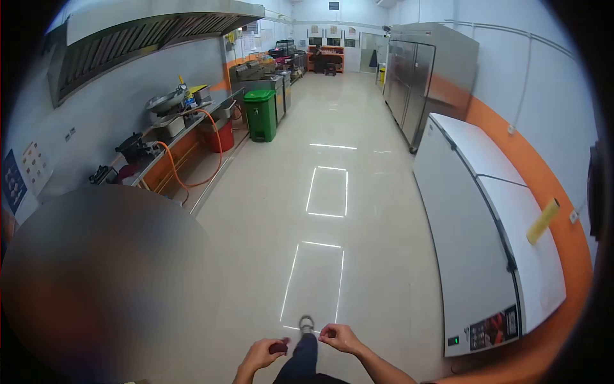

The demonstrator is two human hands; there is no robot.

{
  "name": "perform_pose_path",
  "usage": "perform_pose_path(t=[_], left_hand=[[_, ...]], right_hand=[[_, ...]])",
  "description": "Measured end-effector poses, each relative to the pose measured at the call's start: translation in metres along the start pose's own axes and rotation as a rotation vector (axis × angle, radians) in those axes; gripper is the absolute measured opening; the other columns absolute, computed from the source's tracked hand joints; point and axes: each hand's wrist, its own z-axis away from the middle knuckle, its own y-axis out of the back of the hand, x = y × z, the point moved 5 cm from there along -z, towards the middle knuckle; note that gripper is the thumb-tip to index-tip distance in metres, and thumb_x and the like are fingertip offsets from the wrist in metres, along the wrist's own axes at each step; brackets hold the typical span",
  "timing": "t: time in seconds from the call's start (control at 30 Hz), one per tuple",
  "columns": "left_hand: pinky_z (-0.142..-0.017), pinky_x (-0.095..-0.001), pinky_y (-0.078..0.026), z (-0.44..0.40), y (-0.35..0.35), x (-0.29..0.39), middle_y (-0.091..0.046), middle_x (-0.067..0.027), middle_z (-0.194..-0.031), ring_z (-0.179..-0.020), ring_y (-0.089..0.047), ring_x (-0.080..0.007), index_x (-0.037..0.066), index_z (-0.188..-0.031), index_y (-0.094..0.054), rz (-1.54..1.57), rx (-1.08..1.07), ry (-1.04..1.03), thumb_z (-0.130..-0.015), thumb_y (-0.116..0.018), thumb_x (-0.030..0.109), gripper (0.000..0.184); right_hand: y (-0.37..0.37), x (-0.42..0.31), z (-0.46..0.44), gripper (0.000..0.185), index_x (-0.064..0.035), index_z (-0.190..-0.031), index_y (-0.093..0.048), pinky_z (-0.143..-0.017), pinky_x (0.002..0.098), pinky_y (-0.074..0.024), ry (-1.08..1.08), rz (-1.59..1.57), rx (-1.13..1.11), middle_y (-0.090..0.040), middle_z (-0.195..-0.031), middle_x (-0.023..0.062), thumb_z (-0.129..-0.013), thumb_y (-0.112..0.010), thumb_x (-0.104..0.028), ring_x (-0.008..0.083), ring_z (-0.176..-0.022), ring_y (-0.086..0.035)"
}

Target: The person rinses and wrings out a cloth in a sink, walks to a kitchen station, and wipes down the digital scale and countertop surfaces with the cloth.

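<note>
Low in the view, my left hand [263, 354] has its fingers curled round a small dark red thing [279, 348]. To its right, my right hand [342, 339] is also closed, with a bit of dark red [328, 332] showing at its fingertips. Neither item can be made out clearly. Both hands are held apart in front of my body, above the floor. Between them one leg in dark trousers and a light shoe [306, 322] show.
White chest freezer [473, 249] at right, with a yellow roll [543, 221] on top; steel fridge [416, 83] beyond. Green bin [260, 115], red bucket [219, 136] and counter with orange hose [173, 163] at left. A large blur covers the lower left. Shiny floor runs ahead.
</note>
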Motion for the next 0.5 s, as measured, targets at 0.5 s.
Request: perform_pose_path(t=[0.5], left_hand=[[-0.074,-0.0365,-0.056,-0.713,0.167,0.296,-0.068,-0.0052,-0.112,-0.094,-0.065,-0.026,0.02,-0.122,-0.067,-0.247,-0.134,-0.828,-0.093,-0.062,0.028,0.031]], right_hand=[[0.4,0.087,-0.479,0.061,0.0003,-0.131,-0.049,-0.096,0.0383,-0.0524,-0.163,-0.991,0.399,-0.061,-0.12,0.0139,-0.076,-0.074,0.009,0.0252,-0.109,-0.062]])
